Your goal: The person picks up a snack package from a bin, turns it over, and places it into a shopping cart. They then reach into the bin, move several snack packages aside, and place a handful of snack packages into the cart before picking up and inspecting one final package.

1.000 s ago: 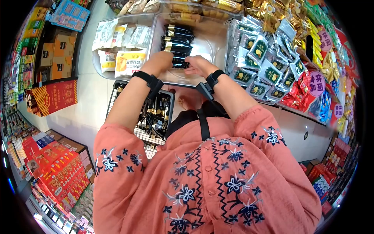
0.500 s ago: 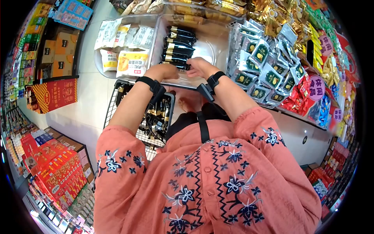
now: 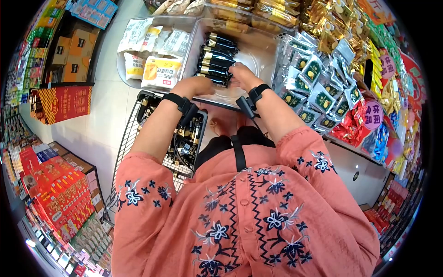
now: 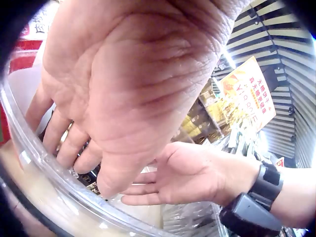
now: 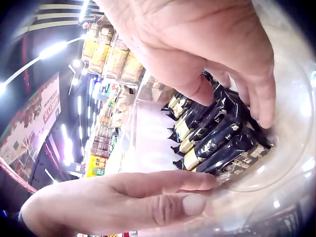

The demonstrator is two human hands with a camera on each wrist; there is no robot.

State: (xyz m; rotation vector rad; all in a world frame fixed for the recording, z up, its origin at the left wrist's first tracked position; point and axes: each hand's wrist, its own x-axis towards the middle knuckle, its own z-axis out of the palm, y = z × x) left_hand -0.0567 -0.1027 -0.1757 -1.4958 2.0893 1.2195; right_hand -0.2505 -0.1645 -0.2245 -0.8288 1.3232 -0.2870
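A row of black packets with gold bands [image 3: 217, 55] lies side by side in a clear plastic bin [image 3: 260, 51]. At the row's near end is my left hand [image 3: 196, 86], its fingers extended; in the right wrist view its fingertips come right up to the nearest packet [image 5: 229, 155]. My right hand [image 3: 243, 76] is along the row's right side. Its fingers reach down beside the packets and its thumb lies over them in the right wrist view. Neither hand's fingers curl round a packet. The left palm hides part of the row in the left wrist view.
White and yellow snack packs [image 3: 159, 71] fill the adjoining bin on the left. Silver packs with green labels [image 3: 311, 69] are heaped to the right. A wire shopping cart [image 3: 127, 138] holding more black and gold packets [image 3: 189, 134] stands below my left arm.
My left hand has drawn back from on top of the nearest packets to the row's near end. The right hand has shifted a little farther along the right side.
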